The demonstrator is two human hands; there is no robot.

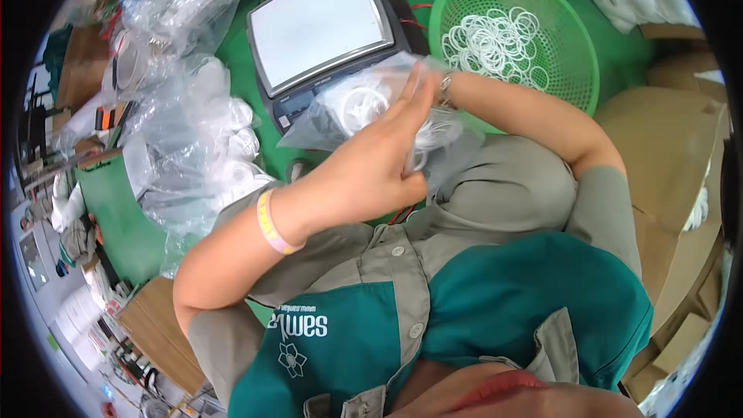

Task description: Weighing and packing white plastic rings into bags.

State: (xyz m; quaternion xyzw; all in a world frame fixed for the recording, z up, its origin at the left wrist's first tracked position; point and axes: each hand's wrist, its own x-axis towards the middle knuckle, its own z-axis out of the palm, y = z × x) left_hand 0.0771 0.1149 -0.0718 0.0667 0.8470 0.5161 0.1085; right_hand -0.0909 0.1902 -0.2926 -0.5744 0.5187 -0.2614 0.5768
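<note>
Resting about the person's lap and the near edge of a scale, a clear plastic bag [319, 118] with loose white rings [361, 107] inside lies under both hands. The left hand [370, 169] reaches across it, palm down, the long fingers [414, 101] nearly straight and the thumb standing apart from them; whether any film is pinched beneath cannot be told. The right hand [436, 77] comes in from the other side, mostly hidden behind those fingers and the plastic, so its grip cannot be told either.

The step in hand seems to be arranging the filled bag, perhaps gathering or smoothing its film. The next move probably calls for a secure hold on the loose edge, with the rings kept well inside so that none slips out.

Just beyond, the scale [319, 23] shows a bare white plate; the bag overlaps its front panel in view. Beside it, a green mesh basket [571, 45] holds more rings. Left lies a heap of clear plastic bags [182, 128] with white contents; right stands a cardboard box [658, 162].
</note>
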